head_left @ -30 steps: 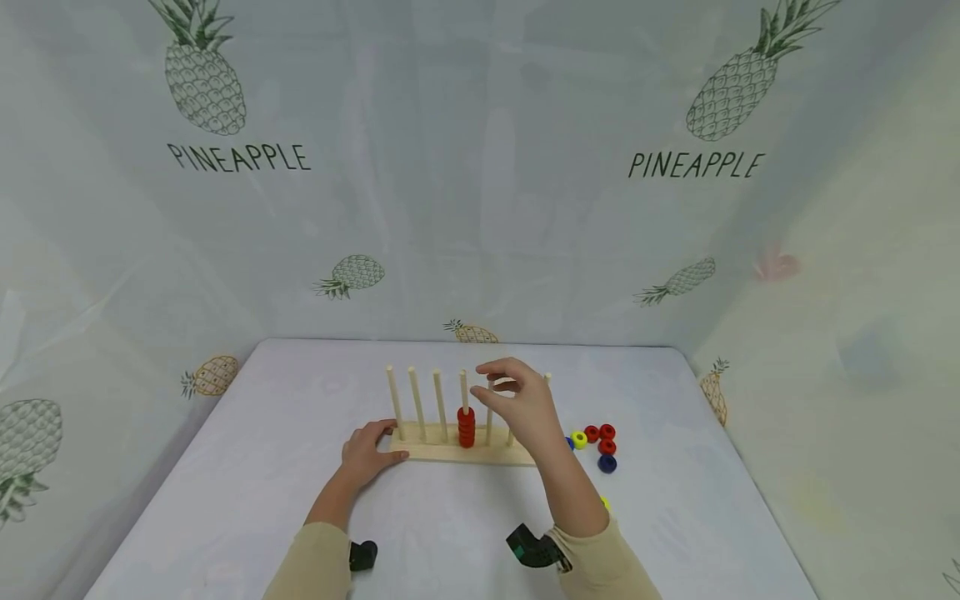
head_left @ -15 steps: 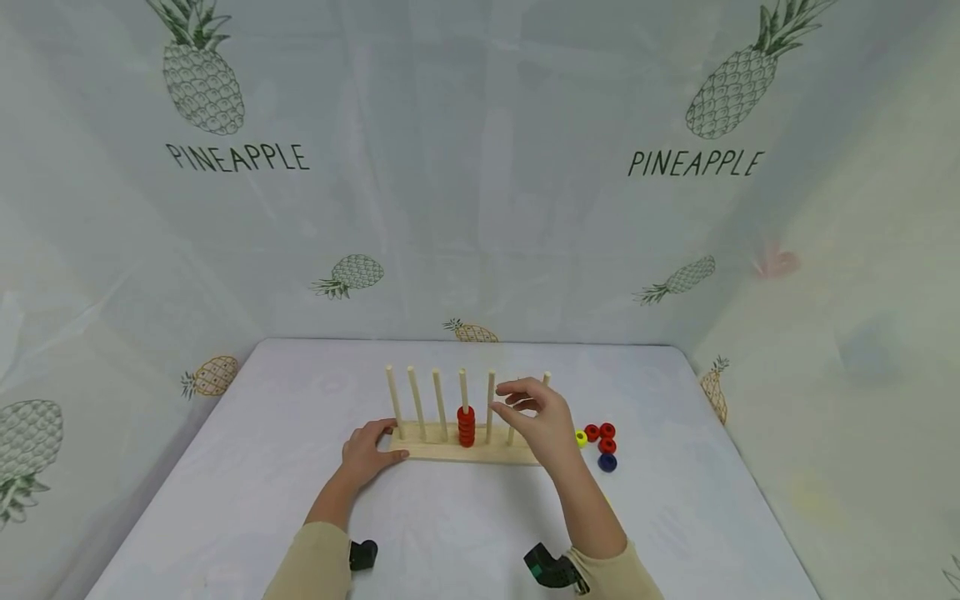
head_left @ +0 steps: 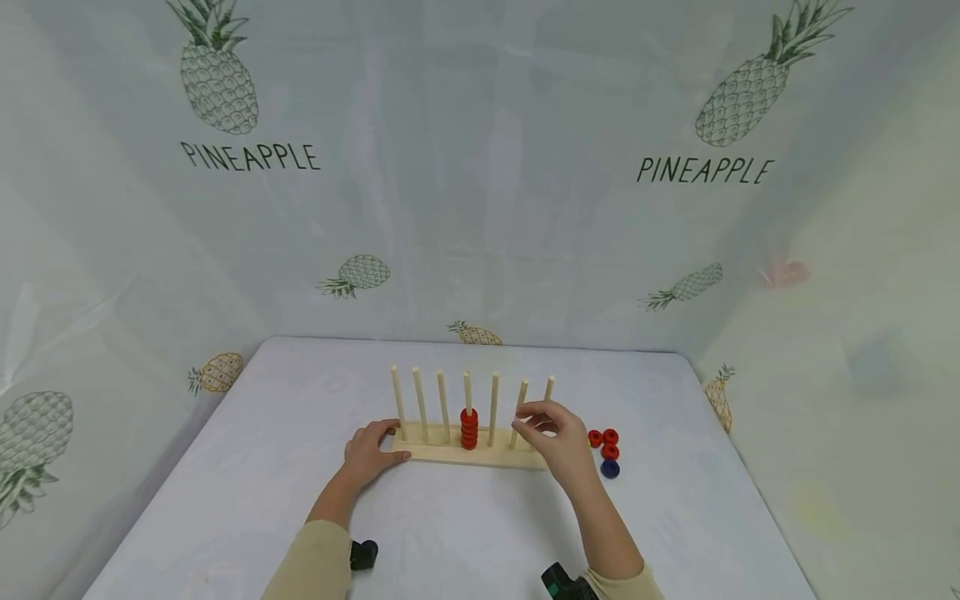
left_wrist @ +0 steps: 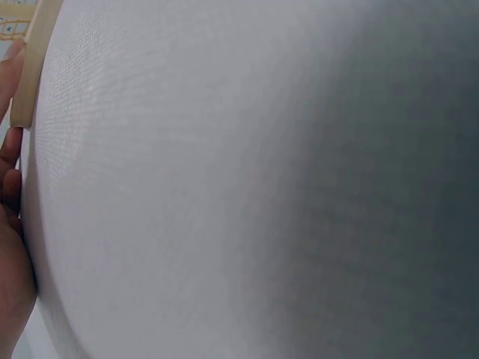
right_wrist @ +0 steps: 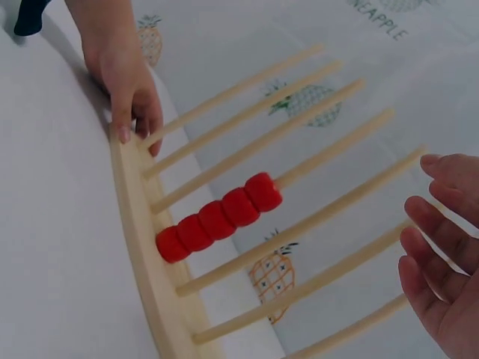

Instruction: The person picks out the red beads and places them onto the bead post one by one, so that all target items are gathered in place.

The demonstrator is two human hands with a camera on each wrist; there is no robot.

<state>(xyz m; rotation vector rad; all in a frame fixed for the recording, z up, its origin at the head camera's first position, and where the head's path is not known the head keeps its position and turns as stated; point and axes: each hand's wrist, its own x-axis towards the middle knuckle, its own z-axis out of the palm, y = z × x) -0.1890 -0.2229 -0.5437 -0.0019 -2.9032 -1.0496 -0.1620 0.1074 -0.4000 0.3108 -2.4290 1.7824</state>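
A pale wooden peg rack (head_left: 495,456) lies across the table, with several upright pegs in a row. On its middle peg sits a stack of several red beads (right_wrist: 217,218); the other pegs carry none. My left hand (head_left: 366,454) grips the left end of the rack's base, thumb in front and fingers behind. In the left wrist view, fingers (left_wrist: 9,75) lie along the base's end. My right hand (head_left: 561,442) is by the rack's right-hand pegs, fingers loosely curved with nothing between them. The right wrist view shows its fingertips (right_wrist: 430,161) near the peg tops.
To the right of the rack lie several loose beads: red beads (head_left: 610,452) and a dark blue bead (head_left: 611,469). The white table (head_left: 300,400) meets a pineapple-print cloth (head_left: 480,208) behind it. A dark wrist device (head_left: 363,555) sits at the left sleeve.
My right hand has moved right and down from beside the red stack towards the right-hand pegs, and now covers the yellow bead seen before. My left hand has stayed on the base.
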